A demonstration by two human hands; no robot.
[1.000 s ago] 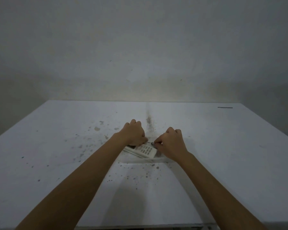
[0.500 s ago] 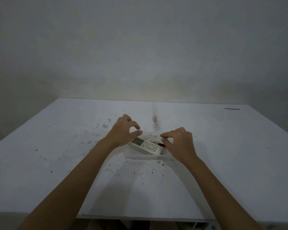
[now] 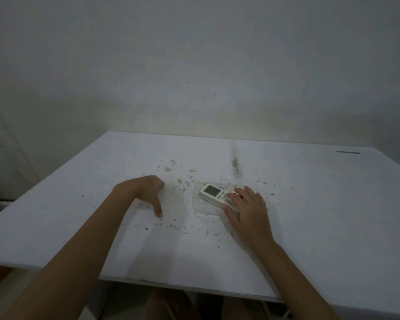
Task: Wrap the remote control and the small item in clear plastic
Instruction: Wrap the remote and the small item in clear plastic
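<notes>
A white remote control [image 3: 214, 193] with a small screen lies on a sheet of clear plastic [image 3: 202, 208] in the middle of the white table [image 3: 321, 215]. My right hand [image 3: 247, 209] rests flat on the remote's near end, fingers spread, thumb at its near edge. A small dark item [image 3: 238, 195] peeks out by the fingertips, mostly hidden. My left hand [image 3: 147, 192] lies on the table left of the remote, over a faint flap of plastic, thumb out and fingers curled. Their tips are hidden, so a pinch on the plastic cannot be judged.
The tabletop is speckled with dark spots and stains [image 3: 234, 162] around the work area. A thin dark mark [image 3: 348, 152] lies at the far right corner. A plain wall stands behind the table. The near edge [image 3: 171, 284] runs above my knees.
Both hands have come off the remote's top. My left hand has moved left onto the table. My right hand has settled on the remote's near end, and the remote's screen now shows.
</notes>
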